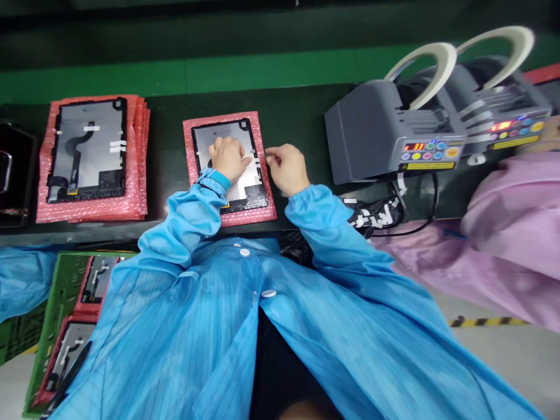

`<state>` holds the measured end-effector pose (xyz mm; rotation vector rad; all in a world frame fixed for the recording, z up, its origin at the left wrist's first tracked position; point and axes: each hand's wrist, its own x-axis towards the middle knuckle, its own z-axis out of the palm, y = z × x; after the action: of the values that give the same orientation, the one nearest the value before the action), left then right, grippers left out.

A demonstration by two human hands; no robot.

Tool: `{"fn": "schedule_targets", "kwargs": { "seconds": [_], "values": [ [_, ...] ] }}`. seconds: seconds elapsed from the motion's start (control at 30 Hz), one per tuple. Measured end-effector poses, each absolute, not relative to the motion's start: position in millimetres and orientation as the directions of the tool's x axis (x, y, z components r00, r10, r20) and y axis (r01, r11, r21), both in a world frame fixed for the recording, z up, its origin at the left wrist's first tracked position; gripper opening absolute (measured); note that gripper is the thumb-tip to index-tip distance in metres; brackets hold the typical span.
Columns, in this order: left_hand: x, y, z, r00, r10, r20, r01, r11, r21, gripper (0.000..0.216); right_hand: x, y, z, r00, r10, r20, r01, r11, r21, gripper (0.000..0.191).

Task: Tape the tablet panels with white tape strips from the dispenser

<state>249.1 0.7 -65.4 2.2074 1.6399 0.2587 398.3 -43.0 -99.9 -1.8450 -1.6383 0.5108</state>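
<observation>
Pressing step, I judge: left hand (227, 158) holds nothing and presses the panel (249, 184), right hand (286, 170) grip pinched together at its edge, contents unclear; next needs careful alignment.

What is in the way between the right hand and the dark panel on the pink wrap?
Nothing that shows. The right hand sits just beside the right edge of the panel, over the pink wrap, with no object between them. The left hand rests on the panel.

Dark green bench (297, 111) noted across the view, backed by a brighter green band (219, 73), possibly a rail. Grey floor (503, 361) seen lower right, marked by yellow-black tape (481, 321).
</observation>
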Motion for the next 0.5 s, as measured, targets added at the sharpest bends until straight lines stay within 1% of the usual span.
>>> {"fn": "schedule_targets", "kwargs": {
  "seconds": [0.07, 0.13, 0.23, 0.33, 0.4, 0.43, 0.5],
  "values": [
    [251.0, 0.8, -67.3, 0.307, 0.95, -0.058, 0.878, -0.259, 0.403, 0.014, 386.7, -57.5, -102.7, 0.132, 0.977, 0.165, 0.783, 0.0, -0.622, 0.028],
    [248.6, 0.2, -65.9, 0.313, 0.949, -0.042, 0.876, -0.271, 0.4, 0.014, 380.7, -65.5, -106.4, 0.112, 0.98, 0.162, 0.814, 0.003, -0.581, 0.033],
    [225.7, -3.5, -54.9, 0.278, 0.96, -0.011, 0.887, -0.253, 0.386, 0.022, 386.9, -62.4, -109.7, 0.123, 0.982, 0.147, 0.82, -0.017, -0.572, 0.029],
    [183.1, -11.8, -41.4, 0.124, 0.992, 0.009, 0.938, -0.121, 0.325, 0.036, 397.2, -48.5, -109.2, 0.221, 0.966, 0.134, 0.779, -0.092, -0.62, 0.018],
    [157.7, -19.1, -38.6, 0.04, 0.998, -0.052, 0.96, -0.024, 0.278, 0.039, 397.4, -39.3, -107.1, 0.264, 0.959, 0.099, 0.762, -0.145, -0.631, 0.007],
    [149.1, -22.7, -39.6, 0.019, 0.996, -0.093, 0.964, 0.006, 0.266, 0.036, 395.3, -35.9, -105.6, 0.27, 0.959, 0.082, 0.763, -0.162, -0.626, 0.006],
    [142.0, -28.8, -44.9, 0.011, 0.989, -0.146, 0.963, 0.029, 0.269, 0.028, 388.9, -32.6, -102.0, 0.276, 0.957, 0.088, 0.769, -0.165, -0.618, 0.016]
  ]
}}
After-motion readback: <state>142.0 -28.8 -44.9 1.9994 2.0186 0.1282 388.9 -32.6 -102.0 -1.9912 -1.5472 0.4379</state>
